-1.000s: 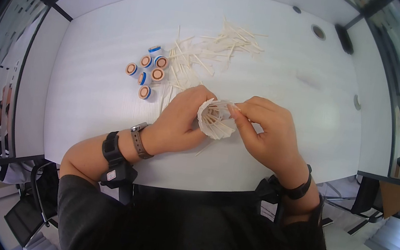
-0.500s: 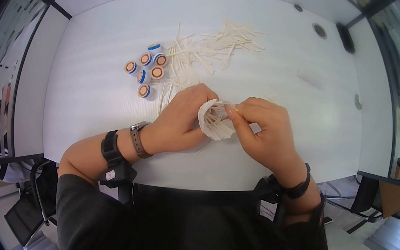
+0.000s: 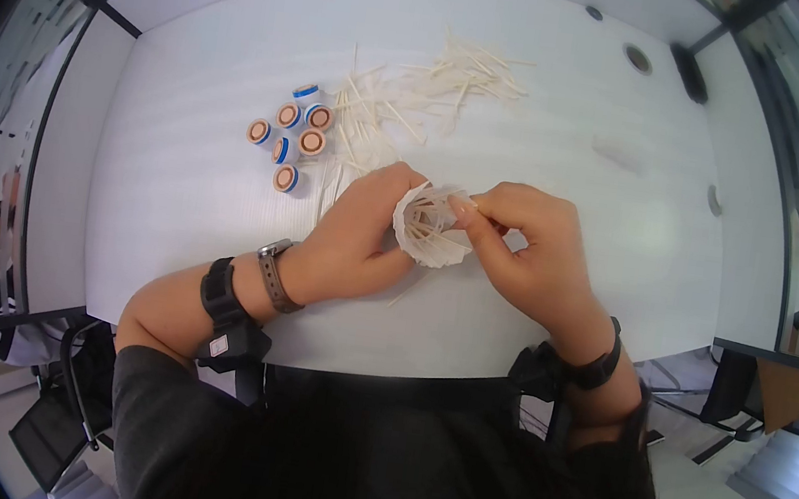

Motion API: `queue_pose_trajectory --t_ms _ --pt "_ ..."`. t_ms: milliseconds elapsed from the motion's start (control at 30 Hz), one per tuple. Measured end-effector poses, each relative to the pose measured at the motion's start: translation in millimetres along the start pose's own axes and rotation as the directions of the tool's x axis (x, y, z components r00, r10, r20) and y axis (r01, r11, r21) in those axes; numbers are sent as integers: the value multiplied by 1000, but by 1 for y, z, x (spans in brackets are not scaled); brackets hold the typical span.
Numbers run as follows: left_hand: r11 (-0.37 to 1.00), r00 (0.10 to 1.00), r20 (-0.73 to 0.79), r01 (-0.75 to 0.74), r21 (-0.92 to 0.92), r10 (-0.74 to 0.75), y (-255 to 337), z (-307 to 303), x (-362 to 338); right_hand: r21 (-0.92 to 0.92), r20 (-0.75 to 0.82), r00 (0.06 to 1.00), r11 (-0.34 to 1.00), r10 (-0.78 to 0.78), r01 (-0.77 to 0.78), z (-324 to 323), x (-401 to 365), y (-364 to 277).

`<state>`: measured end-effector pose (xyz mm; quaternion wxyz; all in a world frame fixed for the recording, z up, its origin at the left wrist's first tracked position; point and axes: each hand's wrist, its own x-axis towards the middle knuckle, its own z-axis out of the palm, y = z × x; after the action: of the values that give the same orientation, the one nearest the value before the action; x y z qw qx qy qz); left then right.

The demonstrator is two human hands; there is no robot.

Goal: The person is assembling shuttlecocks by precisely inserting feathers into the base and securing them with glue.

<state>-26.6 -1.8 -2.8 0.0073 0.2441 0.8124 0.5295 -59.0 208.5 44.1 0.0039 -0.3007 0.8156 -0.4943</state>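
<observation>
A white shuttlecock-like cone of feathers (image 3: 429, 243) opens toward me, with thin pale shafts inside. My left hand (image 3: 359, 234) is wrapped around its left side. At its upper right rim, my right hand (image 3: 526, 246) pinches a feather (image 3: 456, 203) between thumb and fingertips. Loose feathers with pale shafts (image 3: 473, 72) lie in a spread heap beyond the hands. Several small round pieces with blue bands and tan tops (image 3: 312, 142) stand in a cluster left of the heap.
The white table (image 3: 192, 212) has raised side panels. A round hole (image 3: 637, 60) and a dark object (image 3: 688, 74) are at the back right. Chairs stand on the floor at both sides; a brown board (image 3: 788, 399) is at the right.
The feather cone has tilted slightly and shifted a little up, showing more of its inside. My right hand has moved slightly up, still pinching at the rim.
</observation>
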Motion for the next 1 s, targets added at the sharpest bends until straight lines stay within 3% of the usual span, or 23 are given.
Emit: queue_pose_trajectory --t_ms 67,167,267,400,500,700,900,1000 --pt "1000 1000 12 -17 18 17 0 -3 1 41 1 1000 999 12 -12 -2 0 0" --pt "995 991 -86 -99 18 100 -4 3 3 81 -7 1000 997 17 -16 -2 2 3" --pt "996 991 -114 -71 -45 65 -1 5 3 95 -21 999 995 27 -25 -1 2 6" --pt "999 1000 -13 -21 29 22 -2 0 3 105 7 994 989 107 -107 -2 4 10" --pt "985 993 -53 -94 143 102 -12 5 -2 101 30 997 992 76 -78 1 4 12" --pt "969 1000 7 -24 246 23 -5 2 -6 129 64 995 988 75 -83 0 3 15" --pt "980 998 -19 -59 191 64 -14 6 -5 146 59 994 984 93 -101 1 4 15" --pt "986 1000 1 -14 168 14 -6 2 -1 150 54 992 981 112 -119 -1 5 15"
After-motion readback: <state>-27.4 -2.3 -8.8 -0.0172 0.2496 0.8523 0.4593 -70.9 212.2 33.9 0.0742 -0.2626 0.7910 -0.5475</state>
